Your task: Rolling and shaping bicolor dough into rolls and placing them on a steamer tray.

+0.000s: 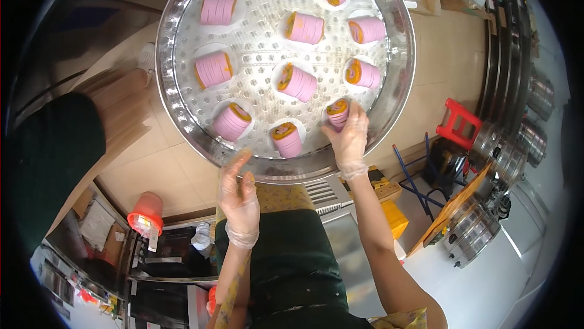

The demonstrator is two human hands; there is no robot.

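Perforated steamer tray (182,86): right hand (350,137) apparently grips pink roll (337,113).

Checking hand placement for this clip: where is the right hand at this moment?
In the head view, the right hand reaches over the near right rim of the round perforated steamer tray, fingertips on a pink roll.

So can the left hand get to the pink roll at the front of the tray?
Probably yes. The left hand is empty and hovers just below the steamer tray's rim, with nothing between it and the front pink roll.
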